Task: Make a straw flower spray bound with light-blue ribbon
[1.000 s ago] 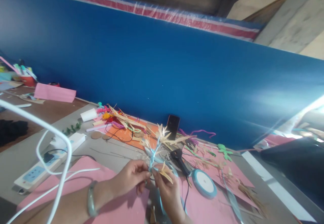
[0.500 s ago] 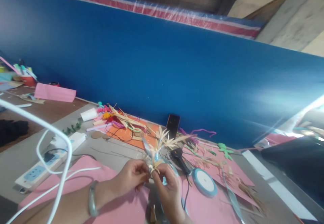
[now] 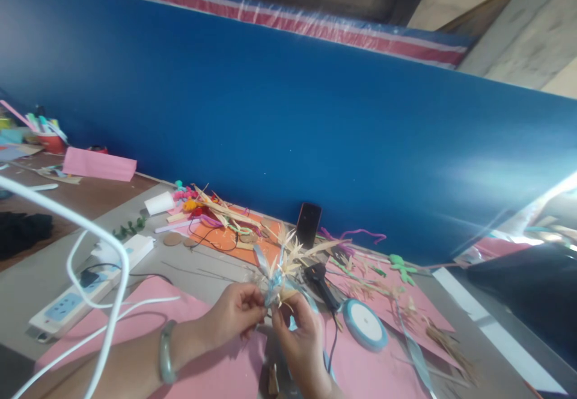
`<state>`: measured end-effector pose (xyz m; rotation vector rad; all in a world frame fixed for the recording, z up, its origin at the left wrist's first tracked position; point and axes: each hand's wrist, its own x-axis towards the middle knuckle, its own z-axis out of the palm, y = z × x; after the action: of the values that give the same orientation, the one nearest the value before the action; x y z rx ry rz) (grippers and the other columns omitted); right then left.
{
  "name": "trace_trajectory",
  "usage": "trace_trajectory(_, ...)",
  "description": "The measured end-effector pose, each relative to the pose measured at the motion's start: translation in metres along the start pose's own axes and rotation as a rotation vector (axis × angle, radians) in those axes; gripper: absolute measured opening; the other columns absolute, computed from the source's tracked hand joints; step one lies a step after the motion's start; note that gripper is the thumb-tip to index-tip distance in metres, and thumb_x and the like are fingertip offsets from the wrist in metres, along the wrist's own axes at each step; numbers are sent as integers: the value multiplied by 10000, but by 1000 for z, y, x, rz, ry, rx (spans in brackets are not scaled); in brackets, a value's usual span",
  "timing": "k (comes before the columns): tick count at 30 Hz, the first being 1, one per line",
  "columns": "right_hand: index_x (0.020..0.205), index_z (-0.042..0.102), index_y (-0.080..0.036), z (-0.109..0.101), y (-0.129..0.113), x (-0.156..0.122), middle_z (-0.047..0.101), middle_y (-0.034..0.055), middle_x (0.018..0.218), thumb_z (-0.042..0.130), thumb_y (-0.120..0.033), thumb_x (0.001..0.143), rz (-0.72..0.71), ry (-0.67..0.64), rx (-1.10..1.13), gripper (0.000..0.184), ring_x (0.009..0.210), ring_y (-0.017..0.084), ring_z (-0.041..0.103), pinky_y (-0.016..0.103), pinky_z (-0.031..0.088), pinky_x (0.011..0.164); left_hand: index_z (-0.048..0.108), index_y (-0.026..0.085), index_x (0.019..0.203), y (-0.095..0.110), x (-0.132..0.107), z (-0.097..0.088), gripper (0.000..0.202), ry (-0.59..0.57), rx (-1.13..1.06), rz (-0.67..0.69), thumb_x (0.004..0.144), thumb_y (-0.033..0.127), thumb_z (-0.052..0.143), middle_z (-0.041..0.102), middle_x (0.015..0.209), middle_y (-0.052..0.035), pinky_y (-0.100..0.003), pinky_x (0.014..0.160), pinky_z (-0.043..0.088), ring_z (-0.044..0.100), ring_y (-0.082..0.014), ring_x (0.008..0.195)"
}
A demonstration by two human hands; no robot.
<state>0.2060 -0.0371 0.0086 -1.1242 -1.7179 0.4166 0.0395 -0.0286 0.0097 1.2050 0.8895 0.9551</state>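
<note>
Straw flower (image 3: 276, 280) has turned, rising above left hand (image 3: 237, 312) and right hand (image 3: 298, 330) pinching its base.

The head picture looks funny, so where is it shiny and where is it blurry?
Head view: pale glare brightens the right side of the blue partition; head view: the straw-coloured bunch at the left hand and right hand looks soft, fine strands smudging together.

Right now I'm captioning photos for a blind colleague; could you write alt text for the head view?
A person's left hand and right hand pinch a pale, blue-stemmed flower spray above a cluttered table. Nearby lie pink paper and a blue-rimmed spool; behind, a phone stands upright before a blue partition.
</note>
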Motion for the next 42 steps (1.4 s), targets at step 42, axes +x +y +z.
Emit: trace_trajectory(42, 723, 674, -201, -2, -3, 0, 625, -10, 596, 670, -254, 827, 191, -22, 283, 117, 484, 118, 527, 218, 440, 473, 612, 143, 680, -9, 6, -4, 325, -30, -44, -3, 728, 441, 731, 510, 405, 41, -198, 398, 392, 500, -103, 355)
